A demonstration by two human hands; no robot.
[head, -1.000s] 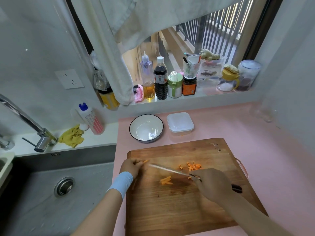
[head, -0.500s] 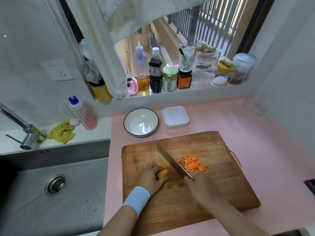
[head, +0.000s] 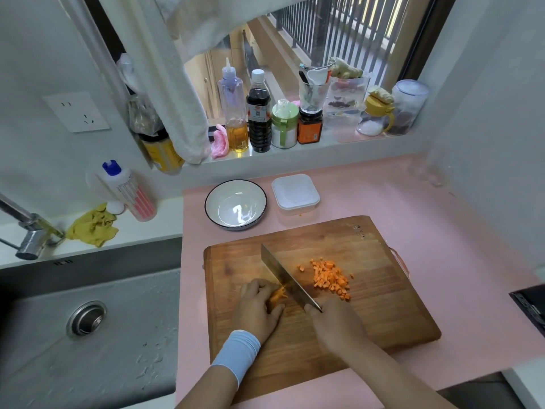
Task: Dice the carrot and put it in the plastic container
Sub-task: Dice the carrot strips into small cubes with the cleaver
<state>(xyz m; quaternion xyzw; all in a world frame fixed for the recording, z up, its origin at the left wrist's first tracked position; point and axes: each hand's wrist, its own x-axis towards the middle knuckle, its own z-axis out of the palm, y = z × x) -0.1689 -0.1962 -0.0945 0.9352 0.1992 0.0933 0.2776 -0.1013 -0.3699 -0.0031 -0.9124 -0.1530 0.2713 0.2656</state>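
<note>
Pink counter [head: 442, 231], wooden cutting board [head: 383, 314], carrot half diced.
Right hand [head: 336, 323] grips the cleaver [head: 283, 276], left hand [head: 256, 308] curls down; the closed plastic container [head: 295, 191] sits beyond the far edge; diced carrot [head: 330, 277] lies right of the blade, carrot strips [head: 278, 295] pinned under the left fingers.

On my left the sink [head: 118, 364] sits with its tap [head: 29, 231] at the far edge and a yellow cloth [head: 93, 225] crumpled behind it; a white bowl [head: 236, 205] stands on the pink counter [head: 442, 231]; bottles [head: 259, 113] and jars [head: 309, 126] line the windowsill [head: 295, 160] ahead of me.
</note>
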